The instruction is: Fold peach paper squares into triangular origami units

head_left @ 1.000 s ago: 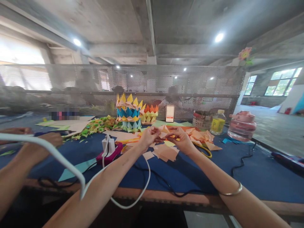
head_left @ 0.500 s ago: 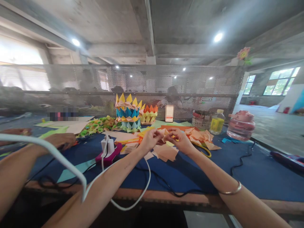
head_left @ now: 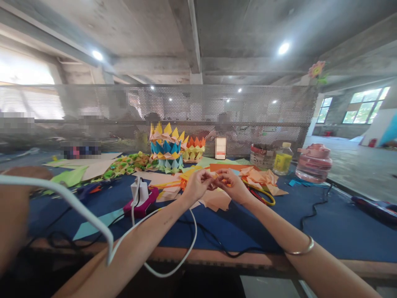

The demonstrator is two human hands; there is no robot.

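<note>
Over the middle of the blue table, my left hand [head_left: 197, 185] and my right hand [head_left: 233, 186] meet fingertip to fingertip. Both pinch a small piece of peach-orange paper [head_left: 216, 176], mostly hidden by the fingers. Loose peach paper sheets [head_left: 216, 200] lie just below the hands. To the right is a pile of folded orange paper pieces [head_left: 260, 177], beside a yellow loop [head_left: 270, 199] that may be a scissors handle. Folded-paper rings with pointed tips, one blue and yellow [head_left: 166, 148] and one orange and yellow [head_left: 194, 150], stand behind.
A magenta power strip [head_left: 143, 207] with a white plug sits left of my hands, and a white cable [head_left: 196, 231] loops by my left forearm. A pink water bottle [head_left: 314, 163], yellow-labelled bottle [head_left: 283, 159] and basket [head_left: 262, 156] stand right. A co-worker's arm [head_left: 12, 207] is at left.
My fingers have closed in around the paper, so less of it shows. The co-worker's hand has drawn back toward the left edge.
</note>
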